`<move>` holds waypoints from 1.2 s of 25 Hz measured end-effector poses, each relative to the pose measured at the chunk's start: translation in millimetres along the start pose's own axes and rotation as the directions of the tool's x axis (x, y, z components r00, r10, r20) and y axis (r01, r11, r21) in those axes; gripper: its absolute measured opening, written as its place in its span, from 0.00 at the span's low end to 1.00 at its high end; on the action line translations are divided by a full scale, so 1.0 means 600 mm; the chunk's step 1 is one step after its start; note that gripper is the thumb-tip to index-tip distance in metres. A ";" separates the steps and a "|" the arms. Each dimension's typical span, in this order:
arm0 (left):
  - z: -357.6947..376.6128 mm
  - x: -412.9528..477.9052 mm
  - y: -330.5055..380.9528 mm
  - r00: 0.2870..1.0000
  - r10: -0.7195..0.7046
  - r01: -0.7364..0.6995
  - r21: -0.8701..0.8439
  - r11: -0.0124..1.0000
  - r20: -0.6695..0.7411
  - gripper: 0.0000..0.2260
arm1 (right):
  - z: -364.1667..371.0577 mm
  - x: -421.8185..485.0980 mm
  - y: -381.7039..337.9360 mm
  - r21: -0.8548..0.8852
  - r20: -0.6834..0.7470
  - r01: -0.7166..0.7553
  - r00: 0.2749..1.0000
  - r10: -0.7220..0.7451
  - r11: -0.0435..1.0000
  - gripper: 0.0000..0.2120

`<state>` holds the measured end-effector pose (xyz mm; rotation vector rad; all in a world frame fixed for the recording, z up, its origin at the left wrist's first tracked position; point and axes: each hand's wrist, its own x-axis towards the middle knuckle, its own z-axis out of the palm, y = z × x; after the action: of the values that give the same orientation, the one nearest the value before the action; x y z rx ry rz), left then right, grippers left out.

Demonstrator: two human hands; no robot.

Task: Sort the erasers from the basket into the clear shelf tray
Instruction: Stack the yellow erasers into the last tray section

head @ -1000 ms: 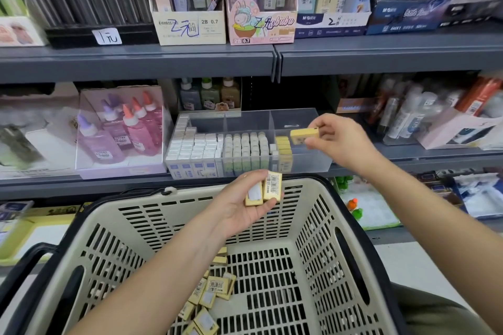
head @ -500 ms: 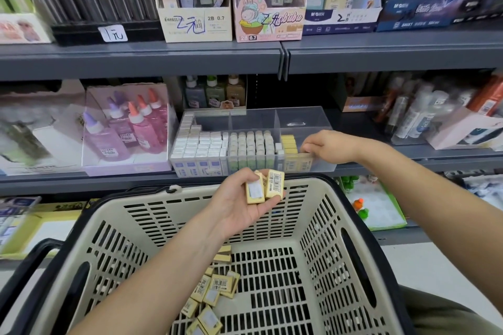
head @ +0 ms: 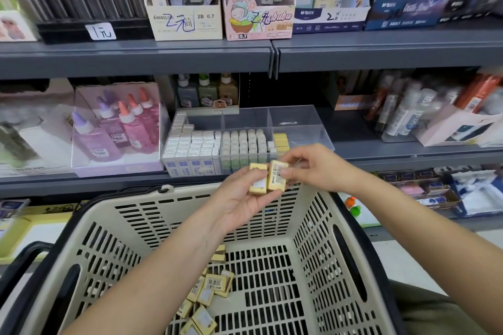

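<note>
Several loose erasers (head: 215, 284): heaped flat on the basket (head: 168, 215) floor, under my forearms and nearest to me.
Left hand (head: 239, 201): fingers curled round two erasers, held side by side above the basket's far rim with their labels facing me.
Pair's axis: both stand on end with the long side up and down. The plain-label eraser (head: 258, 182) is on the left and the barcode eraser (head: 277, 175) on the right, and they touch.
Right hand (head: 318, 168): thumb and fingertips pinch the upper end of the barcode eraser. This hand is nearer the tray's right side.
Tray (head: 302, 139): on the shelf (head: 381, 155) just beyond both hands, ahead and a little up.
Yellow row (head: 281, 141): in the tray's right compartment, running front to back along its left wall. The floor beside it is bare.
Next move, as I judge it: draw the barcode eraser out of my left hand, carry it forward and slightly right, turn it to lie as the row lies, and set it down against the row.
</note>
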<state>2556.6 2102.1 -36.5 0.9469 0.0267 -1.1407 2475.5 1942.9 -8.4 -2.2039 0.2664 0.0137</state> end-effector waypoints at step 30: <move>0.013 0.005 0.017 0.999 -0.003 0.001 0.042 0.999 0.043 0.19 | -0.013 0.003 -0.025 0.062 -0.117 0.086 0.990 -0.079 0.994 0.07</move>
<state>2562.4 2095.7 -26.8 0.9594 -0.0315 -1.1668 2479.6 1945.2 8.2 -2.1503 0.2352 -0.1650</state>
